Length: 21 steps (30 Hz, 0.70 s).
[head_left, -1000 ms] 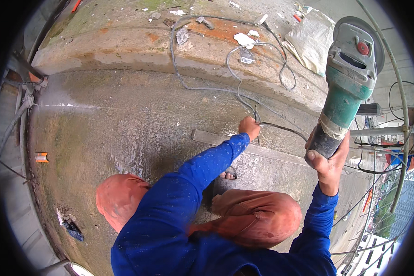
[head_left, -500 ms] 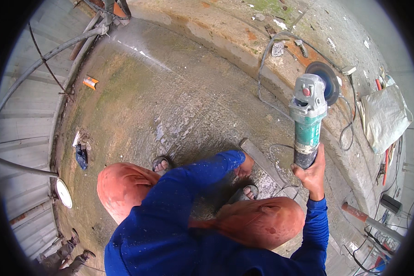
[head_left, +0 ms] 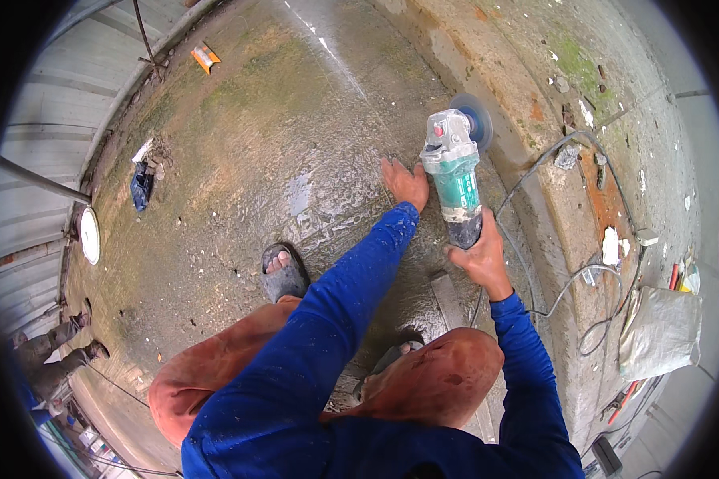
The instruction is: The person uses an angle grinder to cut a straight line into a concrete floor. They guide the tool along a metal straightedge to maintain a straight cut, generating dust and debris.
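Note:
My right hand is wrapped round the dark rear end of a green and grey angle grinder. Its round cutting disc points away from me, above the wet concrete floor. Just left of the grinder's body, my left hand is stretched forward with fingers extended and nothing in it. Whether it touches the floor I cannot tell. A thin pale line runs along the floor beyond my hands. Near my right knee a flat straight bar lies on the floor, partly hidden by the knee.
A raised concrete ledge runs along the right, with a grey cable, rubble and a whitish sack on it. Corrugated sheeting stands at the left, near a white lid. Another person's legs show at lower left.
My left hand has left the bar and reached forward beside the grinder. The grinder, still in my right hand, has shifted left in view. The view itself has turned, showing more of the right ledge.

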Each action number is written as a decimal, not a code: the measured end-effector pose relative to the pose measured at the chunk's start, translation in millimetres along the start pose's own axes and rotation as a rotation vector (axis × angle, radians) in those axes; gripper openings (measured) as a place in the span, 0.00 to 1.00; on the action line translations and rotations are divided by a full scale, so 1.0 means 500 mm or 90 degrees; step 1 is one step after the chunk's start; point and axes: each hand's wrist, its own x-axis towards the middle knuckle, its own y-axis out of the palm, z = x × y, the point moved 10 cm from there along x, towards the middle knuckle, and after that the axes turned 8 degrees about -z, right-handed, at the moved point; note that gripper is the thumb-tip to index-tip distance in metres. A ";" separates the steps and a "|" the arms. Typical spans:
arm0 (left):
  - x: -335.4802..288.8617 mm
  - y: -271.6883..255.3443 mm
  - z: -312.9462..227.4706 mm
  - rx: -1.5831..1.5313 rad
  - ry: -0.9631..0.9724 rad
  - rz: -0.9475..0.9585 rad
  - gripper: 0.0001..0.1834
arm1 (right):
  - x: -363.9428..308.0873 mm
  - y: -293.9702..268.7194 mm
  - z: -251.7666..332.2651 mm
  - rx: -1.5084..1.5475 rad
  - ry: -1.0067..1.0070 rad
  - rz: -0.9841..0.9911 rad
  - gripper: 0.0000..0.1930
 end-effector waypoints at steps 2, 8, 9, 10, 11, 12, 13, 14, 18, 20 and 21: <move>-0.002 0.013 -0.026 0.025 -0.076 0.064 0.36 | 0.018 0.004 -0.009 -0.027 -0.011 -0.001 0.34; 0.065 -0.062 0.036 0.130 -0.041 -0.002 0.37 | 0.061 0.066 -0.023 -0.072 -0.006 0.020 0.32; 0.079 -0.074 0.044 0.120 -0.006 0.007 0.36 | 0.077 0.080 -0.030 -0.080 -0.001 0.023 0.33; 0.087 -0.083 0.050 0.110 0.031 0.018 0.34 | 0.091 0.101 -0.051 -0.069 0.017 0.034 0.33; 0.093 -0.090 0.053 0.101 0.068 0.029 0.33 | 0.106 0.121 -0.064 -0.086 0.023 0.039 0.33; 0.103 -0.095 0.061 0.092 0.061 0.040 0.30 | 0.122 0.143 -0.068 -0.102 0.027 0.042 0.33; 0.110 -0.096 0.056 0.082 0.059 0.055 0.28 | 0.138 0.156 -0.070 -0.119 0.034 0.040 0.33; 0.116 -0.095 0.047 0.072 0.058 0.070 0.26 | 0.154 0.169 -0.071 -0.135 0.035 0.044 0.34; 0.137 -0.111 0.061 -0.102 -0.045 0.083 0.28 | 0.207 0.258 -0.081 -0.205 0.038 0.079 0.36; 0.163 -0.104 0.095 -0.158 -0.085 0.083 0.37 | 0.228 0.297 -0.068 -0.228 0.019 0.092 0.36; 0.170 -0.096 0.095 -0.133 -0.098 0.114 0.38 | 0.234 0.311 -0.068 -0.232 0.006 0.096 0.35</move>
